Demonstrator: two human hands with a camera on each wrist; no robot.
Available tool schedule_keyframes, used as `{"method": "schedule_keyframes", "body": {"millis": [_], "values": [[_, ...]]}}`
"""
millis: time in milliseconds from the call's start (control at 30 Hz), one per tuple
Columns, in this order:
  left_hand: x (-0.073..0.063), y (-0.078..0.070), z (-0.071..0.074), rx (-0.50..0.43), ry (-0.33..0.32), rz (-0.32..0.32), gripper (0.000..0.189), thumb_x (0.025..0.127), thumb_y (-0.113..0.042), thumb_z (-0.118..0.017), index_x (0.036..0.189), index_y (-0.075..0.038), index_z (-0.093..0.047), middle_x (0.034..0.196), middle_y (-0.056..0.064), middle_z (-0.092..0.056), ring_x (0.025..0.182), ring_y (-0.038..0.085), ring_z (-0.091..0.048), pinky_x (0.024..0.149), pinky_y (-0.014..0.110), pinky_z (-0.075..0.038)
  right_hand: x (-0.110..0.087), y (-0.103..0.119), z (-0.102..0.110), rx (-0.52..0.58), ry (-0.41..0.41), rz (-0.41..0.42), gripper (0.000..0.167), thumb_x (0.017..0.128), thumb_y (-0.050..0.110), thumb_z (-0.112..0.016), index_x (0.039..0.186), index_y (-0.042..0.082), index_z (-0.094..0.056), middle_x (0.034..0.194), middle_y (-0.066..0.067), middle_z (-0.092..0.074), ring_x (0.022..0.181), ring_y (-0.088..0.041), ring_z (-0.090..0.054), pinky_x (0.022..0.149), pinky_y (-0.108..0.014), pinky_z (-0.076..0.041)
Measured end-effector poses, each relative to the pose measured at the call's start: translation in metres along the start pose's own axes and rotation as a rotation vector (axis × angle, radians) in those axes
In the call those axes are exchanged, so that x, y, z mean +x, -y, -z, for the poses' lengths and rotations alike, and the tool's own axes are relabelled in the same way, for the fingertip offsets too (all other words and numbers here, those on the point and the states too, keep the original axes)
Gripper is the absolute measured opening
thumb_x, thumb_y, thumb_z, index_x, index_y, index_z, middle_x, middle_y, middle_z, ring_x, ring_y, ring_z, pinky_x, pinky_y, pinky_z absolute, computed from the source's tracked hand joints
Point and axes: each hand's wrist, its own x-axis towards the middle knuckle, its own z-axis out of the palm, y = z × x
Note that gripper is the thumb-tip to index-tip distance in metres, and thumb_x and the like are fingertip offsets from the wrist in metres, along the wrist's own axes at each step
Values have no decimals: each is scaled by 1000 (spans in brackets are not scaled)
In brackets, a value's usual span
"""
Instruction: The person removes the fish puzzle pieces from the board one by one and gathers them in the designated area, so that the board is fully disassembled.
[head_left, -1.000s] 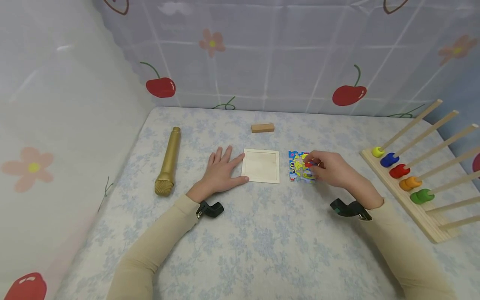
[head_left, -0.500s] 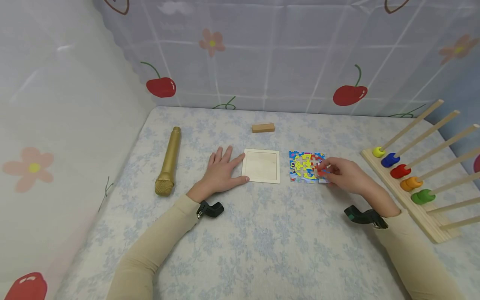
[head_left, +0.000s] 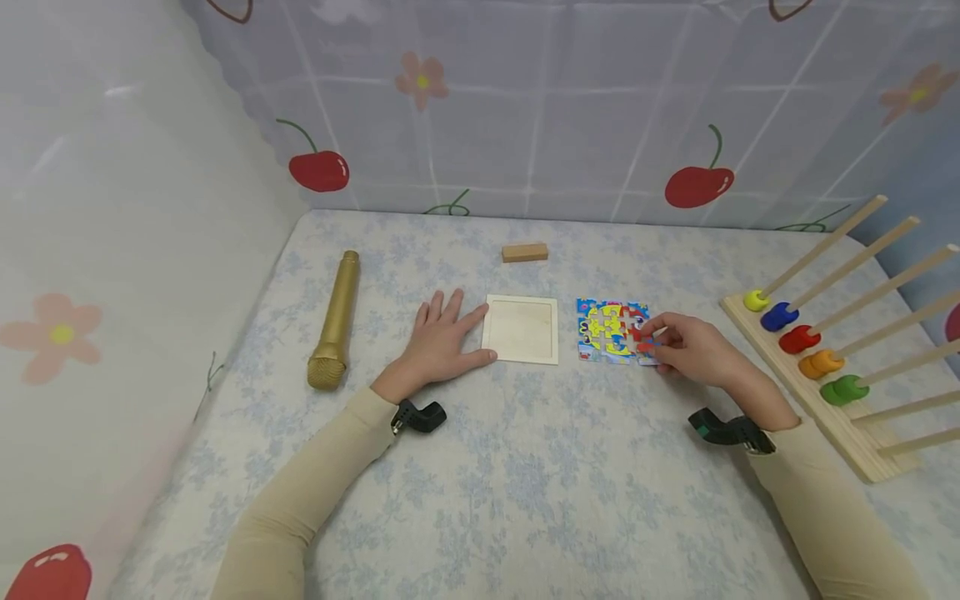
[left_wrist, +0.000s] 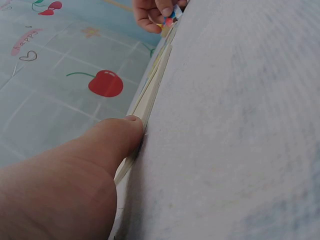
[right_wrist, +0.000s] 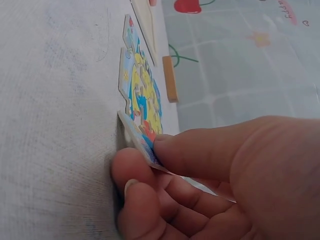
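Note:
My left hand (head_left: 438, 346) lies flat with fingers spread, its thumb and index finger touching the left side of a pale, shallow square wooden tray (head_left: 521, 330). To the tray's right lies a colourful jigsaw puzzle (head_left: 602, 330), its pieces close together on the cloth. At the puzzle's lower right corner, my right hand (head_left: 693, 352) pinches a jigsaw piece (right_wrist: 141, 135) between thumb and fingers. In the right wrist view that piece is tilted, its near edge raised off the cloth. Part of it is hidden under my thumb.
A gold microphone (head_left: 336, 325) lies at the left. Behind the tray is a small wooden block (head_left: 524, 252). A wooden peg rack (head_left: 817, 375) with coloured beads stands at the right, close to my right forearm. A printed curtain (head_left: 480, 108) hangs behind the table.
My right hand has moved right, from over the middle of the puzzle to its lower right corner, uncovering more pieces. My left hand has stayed at the tray.

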Motion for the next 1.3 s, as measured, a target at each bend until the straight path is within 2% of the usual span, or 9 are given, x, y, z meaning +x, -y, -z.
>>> {"method": "schedule_keyframes", "body": {"millis": [333,633,933,1300], "values": [[1,2,1,3,-6,-4,83,94,-61,-60,163,-25,-30,172,19,-4,158,45,7,126,63,0,4,-1,-1,-28,-37,-27,31,96,12,-67,122,-4,-60,84,-10,-63,64,-16,-59,56,-25,-51],[1,1,2,10,-4,-3,83,94,-61,-60,163,-25,-30,172,19,-5,158,45,7,126,64,-1,6,0,-2,-58,-33,-60,32,97,17,-66,122,-1,-61,79,-6,-59,60,-16,-55,54,-27,-45],[-1,-1,3,-1,-4,-3,83,94,-60,-60,163,-24,-30,172,20,-5,158,45,7,126,64,-1,7,-2,-4,-96,-28,-73,33,95,15,-65,123,-1,-60,81,-8,-59,62,-17,-53,56,-28,-42],[0,1,0,-8,-1,-3,83,94,-60,-60,163,-25,-30,172,19,-4,158,45,8,126,63,0,5,-3,-8,-164,-78,-63,29,93,16,-68,114,-2,-63,79,-9,-59,65,-19,-50,56,-29,-39]]}}
